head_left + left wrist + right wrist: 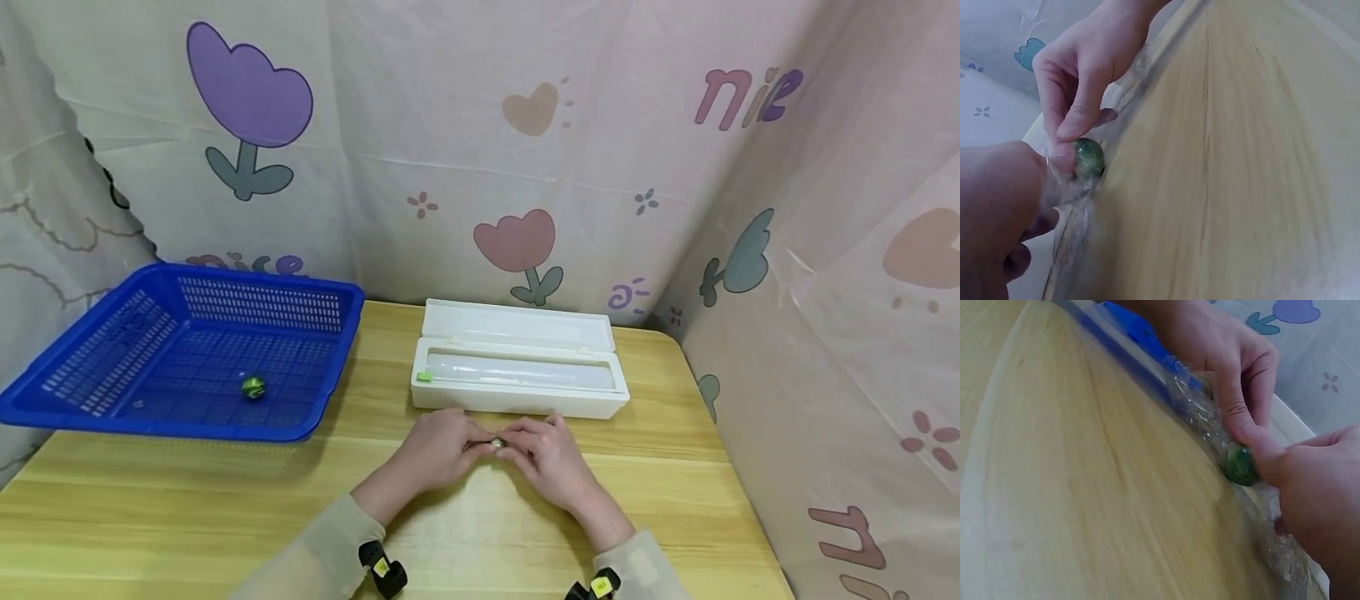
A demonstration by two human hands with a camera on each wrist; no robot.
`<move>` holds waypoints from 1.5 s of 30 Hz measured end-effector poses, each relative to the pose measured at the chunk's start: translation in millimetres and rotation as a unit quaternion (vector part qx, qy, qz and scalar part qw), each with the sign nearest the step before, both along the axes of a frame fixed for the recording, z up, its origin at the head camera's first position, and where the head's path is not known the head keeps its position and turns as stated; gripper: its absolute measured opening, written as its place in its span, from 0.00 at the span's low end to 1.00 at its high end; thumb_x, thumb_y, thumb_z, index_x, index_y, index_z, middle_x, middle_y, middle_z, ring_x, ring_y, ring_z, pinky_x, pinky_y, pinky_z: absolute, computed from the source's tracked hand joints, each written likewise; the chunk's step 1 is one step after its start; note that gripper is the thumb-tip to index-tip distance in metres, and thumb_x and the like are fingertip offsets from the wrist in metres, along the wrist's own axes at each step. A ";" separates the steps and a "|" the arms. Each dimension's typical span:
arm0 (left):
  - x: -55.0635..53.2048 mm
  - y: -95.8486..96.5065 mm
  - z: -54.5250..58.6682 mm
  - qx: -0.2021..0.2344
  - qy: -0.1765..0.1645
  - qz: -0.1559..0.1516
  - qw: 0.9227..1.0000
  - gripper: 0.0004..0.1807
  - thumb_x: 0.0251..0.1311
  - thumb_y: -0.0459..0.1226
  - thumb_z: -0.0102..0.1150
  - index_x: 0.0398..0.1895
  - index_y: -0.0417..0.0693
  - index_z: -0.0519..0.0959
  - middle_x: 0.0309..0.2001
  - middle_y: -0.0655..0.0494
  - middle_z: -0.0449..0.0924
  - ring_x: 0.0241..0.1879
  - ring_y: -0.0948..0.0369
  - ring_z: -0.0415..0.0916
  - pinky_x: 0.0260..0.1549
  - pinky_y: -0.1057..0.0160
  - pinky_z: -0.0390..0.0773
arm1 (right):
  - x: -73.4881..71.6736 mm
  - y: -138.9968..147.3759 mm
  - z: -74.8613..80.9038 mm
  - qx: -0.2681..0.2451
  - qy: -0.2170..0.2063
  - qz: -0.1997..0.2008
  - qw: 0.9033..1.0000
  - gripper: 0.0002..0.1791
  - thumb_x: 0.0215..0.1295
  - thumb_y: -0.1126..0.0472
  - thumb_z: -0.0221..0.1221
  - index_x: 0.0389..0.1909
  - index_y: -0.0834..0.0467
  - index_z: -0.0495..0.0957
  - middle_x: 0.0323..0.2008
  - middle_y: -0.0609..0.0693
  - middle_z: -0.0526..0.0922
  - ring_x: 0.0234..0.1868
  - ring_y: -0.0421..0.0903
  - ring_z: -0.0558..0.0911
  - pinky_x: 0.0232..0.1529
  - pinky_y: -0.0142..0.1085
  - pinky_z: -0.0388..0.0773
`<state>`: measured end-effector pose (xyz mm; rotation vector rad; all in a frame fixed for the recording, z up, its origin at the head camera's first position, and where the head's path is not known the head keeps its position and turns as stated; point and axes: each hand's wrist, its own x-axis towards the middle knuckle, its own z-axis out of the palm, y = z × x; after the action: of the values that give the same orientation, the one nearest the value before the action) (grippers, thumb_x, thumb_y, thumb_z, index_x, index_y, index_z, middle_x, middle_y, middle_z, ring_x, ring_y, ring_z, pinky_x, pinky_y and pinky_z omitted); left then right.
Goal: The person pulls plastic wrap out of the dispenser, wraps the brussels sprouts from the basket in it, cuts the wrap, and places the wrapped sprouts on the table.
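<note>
Near the front of a white box, my left hand (pixel 442 447) and right hand (pixel 550 458) meet fingertip to fingertip. Between them sits a small shiny green ball (pixel 1090 157), streaked with a paler tone. Clear plastic wrap (pixel 1200 415) is gathered around the ball and trails off crumpled to both sides. Thumb and fingers of each hand pinch the wrap close beside the ball, as both wrist views show. The ball hangs low over the wooden table (pixel 480 550), partly covered by the thumbs in the head view.
The white wrap box (pixel 517 404) stands lid up behind my hands, a roll of film (pixel 517 371) inside and a green slider (pixel 424 377) at its left. At left, a blue basket (pixel 330 408) holds another green ball (pixel 253 387). Printed curtains (pixel 420 108) enclose the table.
</note>
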<state>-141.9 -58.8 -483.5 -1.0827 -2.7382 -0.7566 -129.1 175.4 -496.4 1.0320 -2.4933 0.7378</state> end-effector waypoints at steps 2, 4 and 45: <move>-0.1 0.3 0.8 0.001 -0.019 0.005 1.000 0.13 0.72 0.51 0.66 0.51 0.60 0.92 0.45 0.66 0.90 0.35 0.65 0.78 0.32 0.63 0.76 | 0.3 -0.2 -0.4 -0.011 -0.003 0.010 1.000 0.14 0.60 0.54 0.77 0.45 0.54 0.92 0.44 0.43 0.90 0.42 0.37 0.87 0.44 0.42 0.66; 0.2 0.8 1.2 0.004 -0.029 0.009 1.000 0.12 0.72 0.50 0.66 0.50 0.60 0.92 0.44 0.66 0.90 0.35 0.66 0.77 0.31 0.63 0.75 | 0.6 -0.4 -0.4 -0.019 -0.011 0.013 1.000 0.16 0.57 0.53 0.78 0.45 0.54 0.92 0.44 0.43 0.91 0.41 0.36 0.87 0.44 0.42 0.66; 25.1 -6.4 -11.1 -0.006 0.040 -0.014 0.999 0.15 0.74 0.49 0.65 0.57 0.58 0.89 0.56 0.65 0.85 0.50 0.63 0.77 0.38 0.62 0.82 | 26.9 3.1 -4.6 -0.109 -0.081 0.041 0.990 0.08 0.63 0.62 0.75 0.42 0.54 0.91 0.49 0.45 0.84 0.41 0.44 0.83 0.40 0.36 0.82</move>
<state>-116.8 -65.1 -494.6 -1.1293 -2.6693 -0.6862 -102.3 178.5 -501.0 1.0359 -2.4446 1.1335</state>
